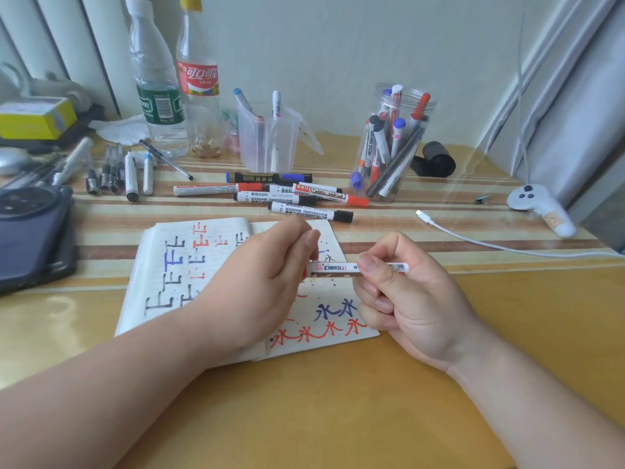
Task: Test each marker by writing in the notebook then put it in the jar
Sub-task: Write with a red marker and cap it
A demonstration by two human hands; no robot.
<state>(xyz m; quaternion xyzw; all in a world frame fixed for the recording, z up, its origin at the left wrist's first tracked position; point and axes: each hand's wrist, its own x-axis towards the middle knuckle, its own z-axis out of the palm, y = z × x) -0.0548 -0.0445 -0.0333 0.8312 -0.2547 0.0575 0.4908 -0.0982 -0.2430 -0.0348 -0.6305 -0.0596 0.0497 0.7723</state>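
Marker [338,267] hangs over the notebook [162,265], long axis nine to three o'clock, red end at nine pinched in the grip of the left hand [260,282], barrel wrapped by the right hand [406,299]. Jar [392,147] at one o'clock is well stocked, but loose markers [294,198] wait at twelve, so roughly midway, I'd judge.

A water bottle [157,79] and a cola bottle [199,79] stand far left on the table [338,401]. A dark phone [32,238] lies left, a white cable [490,243] and controller [537,204] right.
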